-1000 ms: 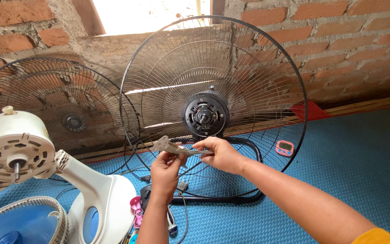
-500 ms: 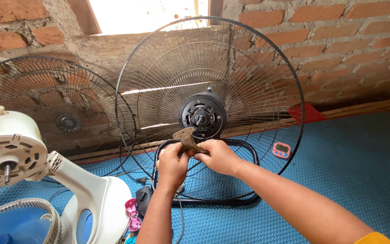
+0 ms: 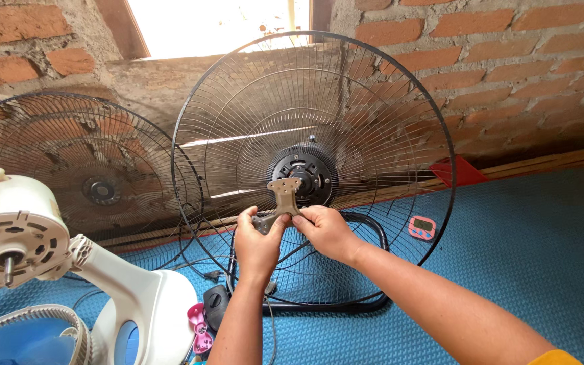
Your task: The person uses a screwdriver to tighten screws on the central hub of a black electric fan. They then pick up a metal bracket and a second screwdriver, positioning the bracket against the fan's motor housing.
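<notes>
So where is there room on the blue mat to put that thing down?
The blue mat is bare to the right of the big fan guard, past the small pink timer. The left is crowded: the white fan body, cables and a second guard. Both hands hold the tan bracket.

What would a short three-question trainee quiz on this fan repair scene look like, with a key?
1. True or false: both hands grip the grey-brown bracket.
2. What lies on the blue mat to the right of the large wire guard? A) a small pink timer B) a hammer C) a glass cup
3. Which hand is nearer the white fan motor?

Key:
1. True: the left hand and right hand both hold it in front of the black hub.
2. A, the pink timer.
3. The left hand.
</notes>
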